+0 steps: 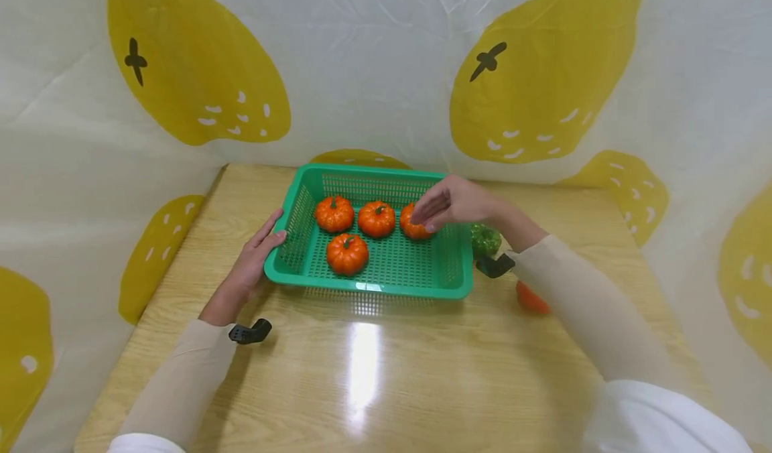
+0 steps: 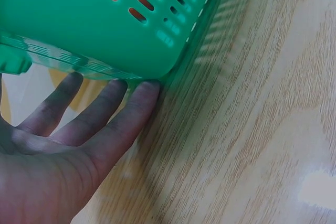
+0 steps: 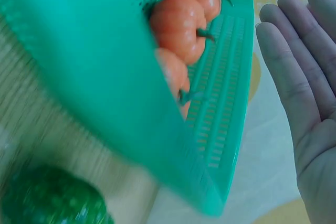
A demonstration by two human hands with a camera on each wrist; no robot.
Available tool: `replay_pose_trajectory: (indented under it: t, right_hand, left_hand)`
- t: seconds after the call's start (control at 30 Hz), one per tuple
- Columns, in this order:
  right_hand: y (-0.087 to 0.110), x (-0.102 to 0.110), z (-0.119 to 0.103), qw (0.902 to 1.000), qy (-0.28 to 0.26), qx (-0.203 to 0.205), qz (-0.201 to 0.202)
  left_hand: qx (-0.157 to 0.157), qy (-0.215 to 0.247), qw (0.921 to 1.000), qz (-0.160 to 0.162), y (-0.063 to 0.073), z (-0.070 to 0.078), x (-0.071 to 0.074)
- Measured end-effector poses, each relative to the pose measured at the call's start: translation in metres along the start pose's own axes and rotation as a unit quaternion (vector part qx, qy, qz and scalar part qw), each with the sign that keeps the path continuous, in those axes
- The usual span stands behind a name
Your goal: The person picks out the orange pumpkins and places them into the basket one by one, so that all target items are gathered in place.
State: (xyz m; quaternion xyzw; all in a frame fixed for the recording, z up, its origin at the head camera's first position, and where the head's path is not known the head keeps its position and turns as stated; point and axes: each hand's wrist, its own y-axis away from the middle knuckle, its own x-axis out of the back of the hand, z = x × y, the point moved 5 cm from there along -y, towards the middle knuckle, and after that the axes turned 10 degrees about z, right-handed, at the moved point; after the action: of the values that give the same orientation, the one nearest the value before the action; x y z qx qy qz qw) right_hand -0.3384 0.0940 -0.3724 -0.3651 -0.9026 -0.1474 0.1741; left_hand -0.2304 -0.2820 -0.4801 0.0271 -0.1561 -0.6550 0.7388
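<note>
A green plastic basket (image 1: 368, 291) stands on the table with several small orange pumpkins inside, among them a front one (image 1: 347, 254). My left hand (image 1: 256, 255) holds the basket's left side. Its thumb lies over the rim, and its fingers (image 2: 118, 114) reach along the outer wall in the left wrist view. Over the basket's right part, my right hand (image 1: 455, 205) overlaps the rightmost pumpkin (image 1: 415, 225) in the head view. Nothing is in its palm, and its fingers (image 3: 291, 69) are straight in the right wrist view.
Just right of the basket sits a glittery green pumpkin-like object (image 1: 484, 240), partly behind the right wrist. An orange object (image 1: 531, 299) shows beside the right forearm. A lemon-print cloth (image 1: 374, 71) hangs behind the wooden table (image 1: 289, 386).
</note>
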Motion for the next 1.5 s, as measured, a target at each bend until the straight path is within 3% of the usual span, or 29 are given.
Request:
replay_pose_trajectory:
  t: [0.43,0.7,0.97,1.27,1.5]
  right_hand:
    - [0.055,0.040,0.026,0.9991,0.010,-0.012,0.039]
    - [0.088,0.053,0.050,0.9975,0.009,-0.031,0.063]
    - [0.118,0.067,0.072,0.9953,0.047,-0.040,0.075]
    - [0.160,0.086,0.112,0.9966,0.062,-0.053,0.010]
    - [0.186,0.088,0.144,0.9954,0.000,-0.095,-0.013]
  left_hand:
    - [0.001,-0.004,1.0000,-0.006,0.002,0.003,0.002]
    - [0.000,-0.004,1.0000,-0.005,0.001,0.002,0.002]
    - [0.003,-0.004,1.0000,-0.001,0.002,0.001,0.001]
    - [0.001,-0.007,1.0000,-0.003,0.001,0.000,-0.001]
    - [0.004,-0.002,1.0000,0.001,0.002,0.001,0.000]
